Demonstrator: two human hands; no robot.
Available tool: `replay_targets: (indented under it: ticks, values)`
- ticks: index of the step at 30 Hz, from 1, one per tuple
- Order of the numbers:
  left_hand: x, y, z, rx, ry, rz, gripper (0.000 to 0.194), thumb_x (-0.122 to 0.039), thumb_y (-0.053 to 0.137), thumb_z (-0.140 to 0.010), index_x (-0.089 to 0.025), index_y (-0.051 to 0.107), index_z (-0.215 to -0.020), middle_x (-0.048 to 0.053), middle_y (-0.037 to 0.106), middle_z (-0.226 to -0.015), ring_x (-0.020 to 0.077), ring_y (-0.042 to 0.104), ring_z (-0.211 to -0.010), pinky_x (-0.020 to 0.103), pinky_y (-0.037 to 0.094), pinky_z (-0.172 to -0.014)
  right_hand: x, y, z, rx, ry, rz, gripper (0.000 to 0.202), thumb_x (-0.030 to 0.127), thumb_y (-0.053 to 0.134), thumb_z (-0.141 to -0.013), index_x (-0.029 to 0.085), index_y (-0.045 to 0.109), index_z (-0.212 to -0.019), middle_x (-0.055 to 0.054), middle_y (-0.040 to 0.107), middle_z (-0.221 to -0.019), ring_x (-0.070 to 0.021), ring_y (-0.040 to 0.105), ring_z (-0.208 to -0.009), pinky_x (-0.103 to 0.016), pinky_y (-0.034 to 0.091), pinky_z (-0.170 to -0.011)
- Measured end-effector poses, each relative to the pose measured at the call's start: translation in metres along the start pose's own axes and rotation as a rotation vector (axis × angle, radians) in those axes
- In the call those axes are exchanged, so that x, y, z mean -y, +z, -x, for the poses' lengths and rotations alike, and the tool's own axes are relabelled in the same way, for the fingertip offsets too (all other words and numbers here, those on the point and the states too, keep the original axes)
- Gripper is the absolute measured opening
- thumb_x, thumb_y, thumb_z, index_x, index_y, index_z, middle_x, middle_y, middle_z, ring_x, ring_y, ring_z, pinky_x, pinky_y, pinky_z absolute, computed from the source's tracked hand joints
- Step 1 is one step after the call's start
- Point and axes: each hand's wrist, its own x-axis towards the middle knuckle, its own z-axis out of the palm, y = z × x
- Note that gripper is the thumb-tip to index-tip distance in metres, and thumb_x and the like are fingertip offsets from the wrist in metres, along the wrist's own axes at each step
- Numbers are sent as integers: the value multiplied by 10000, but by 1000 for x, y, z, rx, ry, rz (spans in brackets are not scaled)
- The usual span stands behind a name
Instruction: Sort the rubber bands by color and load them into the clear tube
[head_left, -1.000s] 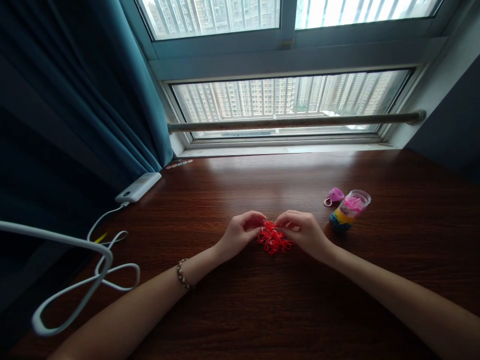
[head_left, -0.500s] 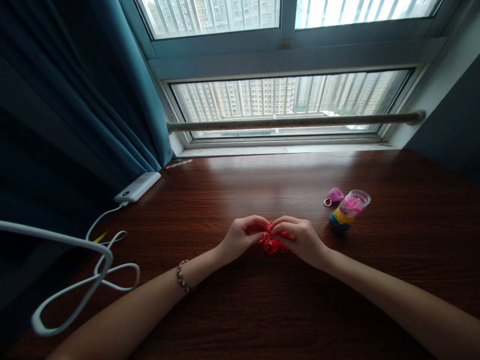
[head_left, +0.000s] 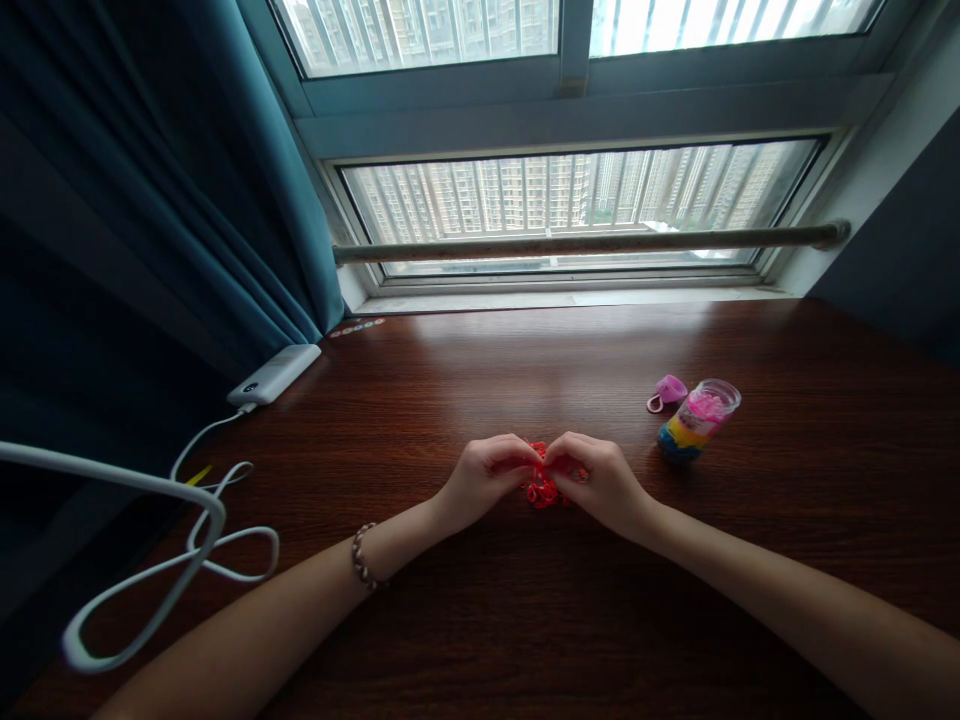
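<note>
A small heap of red loops [head_left: 544, 492], looking like little rubber bands, lies on the brown wooden table [head_left: 465, 610]. Over it my left hand [head_left: 484, 478] is closed in a pinch at the heap's left side. My right hand [head_left: 600, 480] pinches from the other side, its fingertips almost meeting those of the left. Red shows between and under the fingers, but the exact piece each hand grips is partly hidden. A clear jar [head_left: 697, 420] with pink, yellow and blue contents stands to the right of my right hand. Beside the jar lies a pink cap [head_left: 670, 389] with a loop.
At the left, a white power bank [head_left: 276, 374] with a white cable [head_left: 214, 567] rests by the blue curtain [head_left: 285, 250]. A yellow scrap [head_left: 199, 476] lies near the cable. Behind the table are a window and a horizontal rail [head_left: 585, 244].
Both hands have shifted only slightly over the red loops, and the fingertips remain pinched close together. The jar, cap and cable have not moved.
</note>
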Motion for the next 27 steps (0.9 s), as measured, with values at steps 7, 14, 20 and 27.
replay_targets:
  ticks: [7, 14, 20, 27]
  values:
    - [2, 3, 1, -24, -107, 149, 164, -263, 604, -734, -111, 617, -793, 57, 640, -773, 154, 596, -704, 263, 494, -670, 4, 1, 0, -51, -9, -106, 135, 153, 527, -778, 196, 649, -817, -44, 621, -832, -146, 584, -770, -252, 471, -693]
    - [1, 4, -1, -56, -167, 266, 159, -238, 625, -716, -103, 638, -800, 52, 653, -752, 144, 601, -671, 253, 497, -641, 1, 4, 1, -88, -11, -125, 147, 189, 573, -760, 220, 687, -847, -47, 641, -848, -150, 603, -754, -253, 493, -672]
    - [0, -1, -2, -106, -105, 112, 166, -244, 575, -759, -132, 682, -818, 64, 646, -803, 159, 595, -735, 254, 483, -677, -4, 2, 0, -142, 36, -156, 144, 175, 579, -750, 226, 699, -813, -37, 666, -807, -153, 617, -719, -250, 498, -644]
    - [0, 0, -5, -133, -115, 91, 183, -210, 571, -760, -146, 678, -895, 67, 614, -882, 157, 581, -799, 248, 473, -715, -4, 1, 0, -118, 50, -238, 131, 153, 587, -747, 211, 693, -798, -30, 671, -791, -150, 620, -716, -252, 501, -665]
